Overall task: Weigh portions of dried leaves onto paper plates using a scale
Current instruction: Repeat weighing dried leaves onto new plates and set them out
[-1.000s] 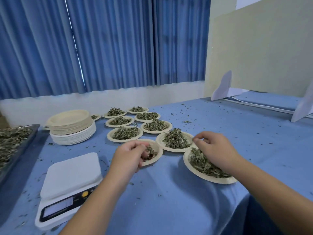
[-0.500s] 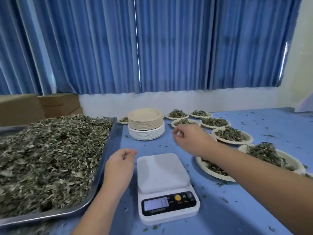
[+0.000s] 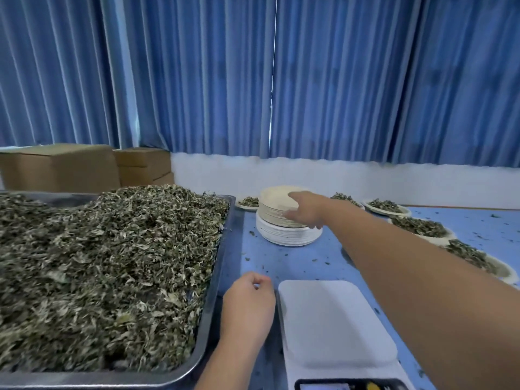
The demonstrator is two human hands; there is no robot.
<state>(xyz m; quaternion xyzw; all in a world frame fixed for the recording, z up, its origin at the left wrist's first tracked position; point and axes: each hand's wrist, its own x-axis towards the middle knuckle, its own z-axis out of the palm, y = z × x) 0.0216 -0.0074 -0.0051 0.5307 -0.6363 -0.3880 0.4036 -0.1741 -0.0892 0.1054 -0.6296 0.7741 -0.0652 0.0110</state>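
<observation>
Now the right hand (image 3: 305,209) reaches across the blue table (image 3: 295,263) to the stack of paper plates (image 3: 271,216), beige ones on top of white ones. Its forefinger lies stretched over the top plate and its thumb sits against the side of the stack. Whether they already pinch a plate, I cannot tell.

The left hand (image 3: 247,308) rests low between the metal tray (image 3: 222,277) and the white scale (image 3: 337,325). Its fingers are loosely curled with the tips close together, and nothing shows in them. The scale stands nearest the camera with its weighing top bare. Its display is cut off by the bottom edge.

Dried leaves (image 3: 112,263) are heaped high in the tray on the left. Filled plates (image 3: 419,228) run in a row along the right side behind the outstretched arm. One more filled plate (image 3: 247,202) sits just left of the stack. Loose leaf bits dot the cloth. Cardboard boxes (image 3: 62,167) stand behind the tray, under blue curtains (image 3: 337,80).
</observation>
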